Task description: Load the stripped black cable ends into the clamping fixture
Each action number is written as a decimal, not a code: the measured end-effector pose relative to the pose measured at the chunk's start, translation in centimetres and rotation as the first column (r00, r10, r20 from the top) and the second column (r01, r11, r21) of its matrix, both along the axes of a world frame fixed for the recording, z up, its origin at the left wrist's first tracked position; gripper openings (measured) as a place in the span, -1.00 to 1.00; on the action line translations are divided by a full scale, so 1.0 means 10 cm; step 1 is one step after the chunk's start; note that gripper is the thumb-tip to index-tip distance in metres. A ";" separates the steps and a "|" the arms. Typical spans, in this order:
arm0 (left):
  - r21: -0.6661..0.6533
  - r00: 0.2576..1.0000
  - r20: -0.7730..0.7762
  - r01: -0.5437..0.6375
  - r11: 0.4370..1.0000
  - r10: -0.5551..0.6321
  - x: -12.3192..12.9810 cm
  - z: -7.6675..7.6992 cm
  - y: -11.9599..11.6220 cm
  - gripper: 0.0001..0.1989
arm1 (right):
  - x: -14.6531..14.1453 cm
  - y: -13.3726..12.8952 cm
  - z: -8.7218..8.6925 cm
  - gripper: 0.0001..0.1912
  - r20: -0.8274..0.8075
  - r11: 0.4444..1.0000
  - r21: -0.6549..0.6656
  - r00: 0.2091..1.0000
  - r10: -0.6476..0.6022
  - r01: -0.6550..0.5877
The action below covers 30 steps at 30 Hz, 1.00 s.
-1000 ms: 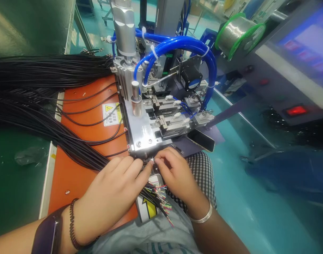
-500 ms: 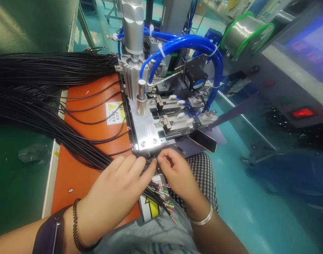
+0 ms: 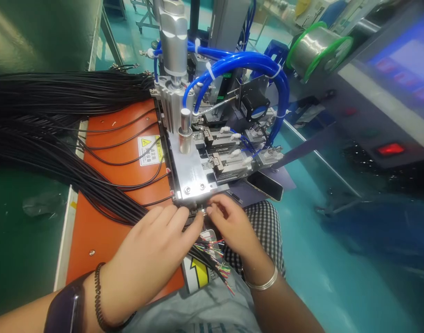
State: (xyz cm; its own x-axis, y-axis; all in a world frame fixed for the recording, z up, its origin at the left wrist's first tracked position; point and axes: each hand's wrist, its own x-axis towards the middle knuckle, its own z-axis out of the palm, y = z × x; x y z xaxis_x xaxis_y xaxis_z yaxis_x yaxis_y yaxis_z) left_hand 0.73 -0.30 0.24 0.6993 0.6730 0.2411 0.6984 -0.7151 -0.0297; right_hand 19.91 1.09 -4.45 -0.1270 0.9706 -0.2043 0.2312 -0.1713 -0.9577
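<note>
My left hand lies over a bundle of black cables whose stripped coloured wire ends fan out under my wrist. Its fingertips meet those of my right hand at a small metal connector, pinched between them at the front edge of the machine's metal fixture plate. The connector itself is mostly hidden by fingers. A dark bracelet and a watch sit on my left wrist, a silver bangle on my right.
An orange base plate with a yellow warning label carries the cables. Behind stand a pneumatic cylinder, blue air hoses, a solder wire spool, a control panel with a red lit switch, and a phone.
Both hands stay pinched together at the fixture's front edge, shifting only slightly. The camera view has drifted a little.
</note>
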 end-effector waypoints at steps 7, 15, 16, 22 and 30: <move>0.069 0.993 0.104 0.040 0.997 -0.047 -0.03 -0.07 0.01 -0.69 | 0.07 -0.01 0.13 -0.81 0.181 0.956 0.265 0.980 0.077 -0.124; 0.002 0.998 -0.052 -0.032 0.999 0.032 0.02 0.07 -0.04 -0.74 | -0.03 0.01 0.04 -0.87 0.052 0.998 -0.056 0.999 0.002 0.000; -0.021 0.995 -0.085 -0.050 0.999 0.048 0.02 0.09 -0.06 -0.73 | -0.04 0.02 0.04 -0.87 0.008 0.994 -0.109 1.000 -0.003 0.004; 0.078 0.988 -0.139 -0.056 0.995 0.066 -0.01 0.11 -0.22 -0.58 | 0.00 -0.03 0.04 -0.94 0.127 0.992 0.129 0.992 -0.011 -0.006; 0.064 0.997 -0.068 -0.037 0.997 0.041 -0.05 0.08 -0.19 -0.62 | 0.10 -0.04 0.04 -0.88 0.360 0.910 0.322 0.923 0.139 -0.262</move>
